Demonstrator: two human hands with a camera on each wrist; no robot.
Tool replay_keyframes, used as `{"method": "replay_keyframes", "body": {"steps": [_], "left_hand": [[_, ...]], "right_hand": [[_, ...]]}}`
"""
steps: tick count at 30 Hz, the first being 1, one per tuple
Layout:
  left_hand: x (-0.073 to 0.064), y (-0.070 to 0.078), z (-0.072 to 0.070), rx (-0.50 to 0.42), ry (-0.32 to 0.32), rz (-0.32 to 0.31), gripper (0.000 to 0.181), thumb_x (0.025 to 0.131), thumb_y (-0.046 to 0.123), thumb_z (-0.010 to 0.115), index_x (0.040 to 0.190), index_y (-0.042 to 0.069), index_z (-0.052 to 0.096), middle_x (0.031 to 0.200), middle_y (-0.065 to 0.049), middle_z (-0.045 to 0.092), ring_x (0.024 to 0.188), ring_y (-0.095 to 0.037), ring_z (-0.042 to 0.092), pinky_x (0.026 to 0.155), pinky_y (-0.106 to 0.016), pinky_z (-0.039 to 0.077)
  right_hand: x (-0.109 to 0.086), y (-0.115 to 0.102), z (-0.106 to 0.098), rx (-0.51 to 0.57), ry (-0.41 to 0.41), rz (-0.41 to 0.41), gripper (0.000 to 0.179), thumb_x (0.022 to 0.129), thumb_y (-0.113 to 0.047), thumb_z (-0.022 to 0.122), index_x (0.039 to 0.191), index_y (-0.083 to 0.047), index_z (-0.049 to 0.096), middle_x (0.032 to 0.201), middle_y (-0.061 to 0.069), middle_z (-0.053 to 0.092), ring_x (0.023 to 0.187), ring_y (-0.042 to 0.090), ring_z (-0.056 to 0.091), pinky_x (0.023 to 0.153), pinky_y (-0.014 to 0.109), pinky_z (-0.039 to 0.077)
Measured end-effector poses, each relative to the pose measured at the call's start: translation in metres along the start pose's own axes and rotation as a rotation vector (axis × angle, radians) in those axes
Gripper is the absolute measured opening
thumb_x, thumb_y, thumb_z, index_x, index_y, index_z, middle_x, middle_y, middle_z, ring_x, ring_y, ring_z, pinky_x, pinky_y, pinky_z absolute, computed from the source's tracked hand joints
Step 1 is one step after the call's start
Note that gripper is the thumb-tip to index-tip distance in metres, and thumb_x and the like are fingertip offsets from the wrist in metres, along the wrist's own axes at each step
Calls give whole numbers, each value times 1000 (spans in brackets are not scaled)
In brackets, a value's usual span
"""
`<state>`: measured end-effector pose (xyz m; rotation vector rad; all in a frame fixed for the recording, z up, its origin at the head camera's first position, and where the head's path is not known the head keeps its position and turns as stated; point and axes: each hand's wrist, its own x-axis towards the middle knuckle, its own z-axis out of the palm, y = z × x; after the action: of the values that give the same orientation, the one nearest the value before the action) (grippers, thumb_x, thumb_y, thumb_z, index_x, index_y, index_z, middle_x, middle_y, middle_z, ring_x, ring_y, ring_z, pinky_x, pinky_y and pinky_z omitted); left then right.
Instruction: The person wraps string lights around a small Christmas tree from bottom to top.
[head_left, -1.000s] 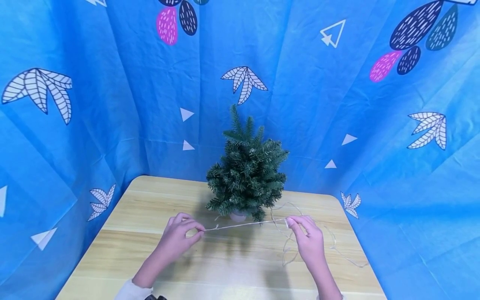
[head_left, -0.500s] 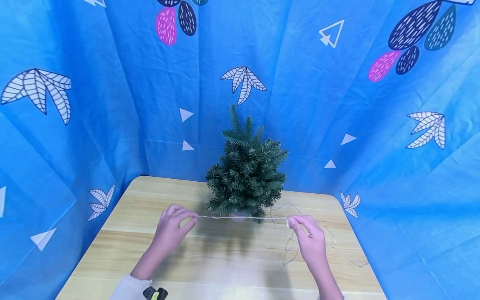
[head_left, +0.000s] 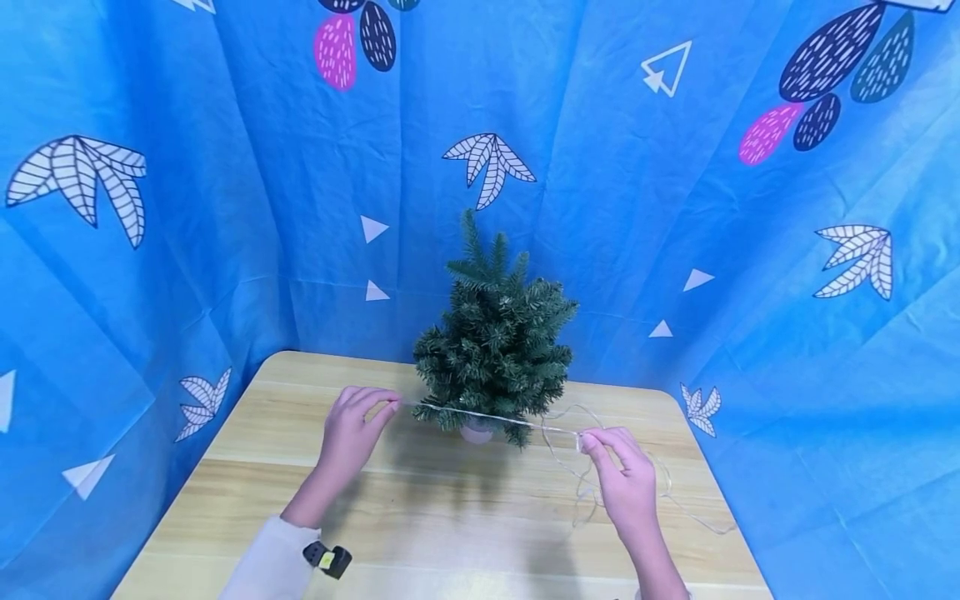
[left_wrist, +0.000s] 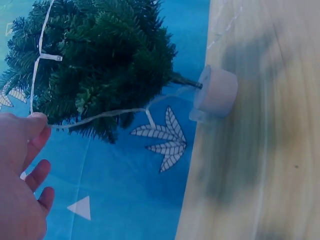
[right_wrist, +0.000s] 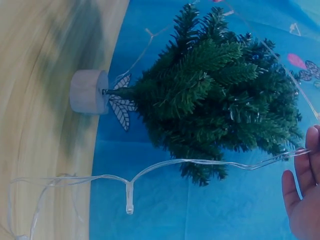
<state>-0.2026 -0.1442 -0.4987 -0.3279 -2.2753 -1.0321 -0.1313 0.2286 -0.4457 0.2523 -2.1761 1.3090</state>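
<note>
The left hand (head_left: 350, 435) and right hand (head_left: 627, 479), well apart, pinch a cord (head_left: 480, 414). Both arms reach forward, the cord straight before the tree (head_left: 495, 342).

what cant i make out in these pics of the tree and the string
- Base, head view: upper part hidden by the lower branches of the tree.
- Right grip, right wrist view: cut off by the right edge.
- Left grip, left wrist view: cut off by the left edge.
- String, right wrist view: loops cut off at the bottom left; head view: its details are too small to tell.
</note>
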Motion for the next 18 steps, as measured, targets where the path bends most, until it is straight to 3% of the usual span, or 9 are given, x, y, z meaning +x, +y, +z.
{"method": "replay_keyframes", "body": {"steps": [4,8,14,18], "left_hand": [[9,5,4,-27,-14,-19,14,90,16,76,104,16,78,105,-1,76,102,-21,59,85,-41,46],[15,9,7,-64,-37,-42,14,91,18,75,105,17,78,107,-1,76,103,-20,58,84,-42,47],[19,15,11,-108,-73,-83,15,90,19,76,105,19,78,106,4,75,103,-15,55,83,-39,45],[20,21,14,-127,-97,-95,14,90,20,77,104,22,78,106,6,75,101,-11,53,82,-37,44]], "right_hand": [[1,2,-2,-11,28,33,9,94,-7,70,93,-13,77,85,-1,70,84,3,63,79,15,47],[2,2,-5,-16,48,117,9,96,-12,70,92,-16,77,86,-7,69,85,3,63,80,16,47],[3,2,-13,-7,81,216,11,98,-19,69,94,-13,77,88,-6,69,90,3,64,84,15,46],[5,4,-17,-12,110,239,14,99,-21,67,95,-11,77,90,-8,70,92,2,65,83,15,46]]}}
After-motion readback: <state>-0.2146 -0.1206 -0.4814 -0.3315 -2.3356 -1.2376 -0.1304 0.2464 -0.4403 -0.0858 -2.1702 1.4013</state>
